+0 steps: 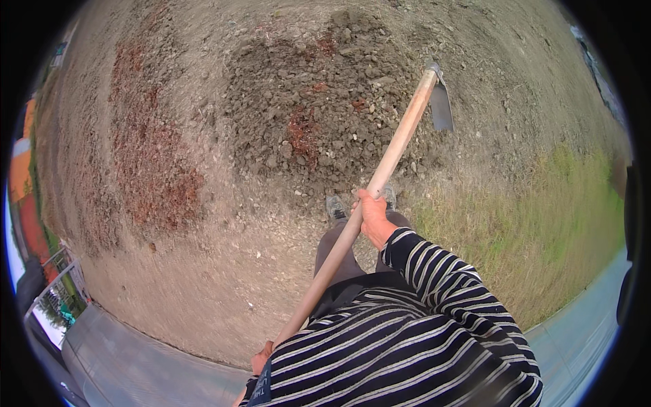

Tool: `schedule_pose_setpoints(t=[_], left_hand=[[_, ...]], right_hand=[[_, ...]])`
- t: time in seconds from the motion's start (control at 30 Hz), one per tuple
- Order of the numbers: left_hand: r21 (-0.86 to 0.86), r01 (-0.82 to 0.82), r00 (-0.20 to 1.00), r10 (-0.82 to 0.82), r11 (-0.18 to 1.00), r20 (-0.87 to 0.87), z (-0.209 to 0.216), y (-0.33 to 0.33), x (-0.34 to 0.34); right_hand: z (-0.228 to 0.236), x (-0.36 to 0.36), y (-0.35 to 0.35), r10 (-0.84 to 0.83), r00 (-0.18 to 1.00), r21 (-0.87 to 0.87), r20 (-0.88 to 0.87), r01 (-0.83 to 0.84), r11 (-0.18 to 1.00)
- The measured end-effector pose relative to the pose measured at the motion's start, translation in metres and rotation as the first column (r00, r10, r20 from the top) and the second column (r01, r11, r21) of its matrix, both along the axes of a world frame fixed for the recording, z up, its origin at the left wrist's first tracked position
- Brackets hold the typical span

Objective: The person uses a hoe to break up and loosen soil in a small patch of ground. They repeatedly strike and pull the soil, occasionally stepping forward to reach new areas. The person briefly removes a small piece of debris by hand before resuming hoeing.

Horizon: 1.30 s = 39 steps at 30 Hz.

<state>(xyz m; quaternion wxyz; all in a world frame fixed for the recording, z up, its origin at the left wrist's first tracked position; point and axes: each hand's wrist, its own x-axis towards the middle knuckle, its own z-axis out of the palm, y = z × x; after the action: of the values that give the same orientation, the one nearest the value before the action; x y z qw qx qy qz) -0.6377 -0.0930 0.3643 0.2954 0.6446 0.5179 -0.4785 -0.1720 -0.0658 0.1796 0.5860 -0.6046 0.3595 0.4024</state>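
A hoe with a long wooden handle slants across my body from lower left to upper right. Its grey metal blade hangs at the far end, beside the right edge of a patch of broken, cloddy soil. My right hand is wrapped round the middle of the handle, in front of my legs. Close to my left side, my left hand grips the handle's near end; part of it is hidden by my striped sleeve and body.
Reddish crumbly material lies in a strip on the ground to the left, with some on the loosened soil. Grass grows at the right. Grey paving runs behind me. My shoes stand at the soil's near edge.
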Motion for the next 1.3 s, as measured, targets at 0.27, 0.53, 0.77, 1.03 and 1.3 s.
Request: schedule_pose_setpoints(t=[0.27,0.53,0.77,1.03,1.3], left_hand=[[0.030,-0.106,0.931,0.110,0.994,-0.347,0.066,-0.102,-0.101],[0.081,-0.191,0.922,0.207,0.978,-0.327,0.054,-0.148,-0.046],[0.084,-0.247,0.922,0.261,0.965,-0.286,0.031,-0.157,-0.008],[0.062,-0.281,0.957,0.284,0.958,-0.056,-0.034,-0.158,0.020],[-0.060,-0.411,0.817,0.397,0.910,0.418,-0.084,-0.051,0.104]], right_hand=[[-0.061,-0.099,-0.033,0.531,0.846,-0.302,0.042,-0.496,0.814],[-0.054,-0.089,-0.067,0.595,0.773,-0.085,-0.219,-0.622,0.778],[-0.102,-0.017,-0.001,0.728,0.674,-0.179,0.122,-0.707,0.684],[-0.036,0.019,0.005,0.366,0.906,0.145,-0.211,-0.342,0.929],[0.051,0.099,0.040,0.312,0.871,0.073,0.380,-0.365,0.928]])
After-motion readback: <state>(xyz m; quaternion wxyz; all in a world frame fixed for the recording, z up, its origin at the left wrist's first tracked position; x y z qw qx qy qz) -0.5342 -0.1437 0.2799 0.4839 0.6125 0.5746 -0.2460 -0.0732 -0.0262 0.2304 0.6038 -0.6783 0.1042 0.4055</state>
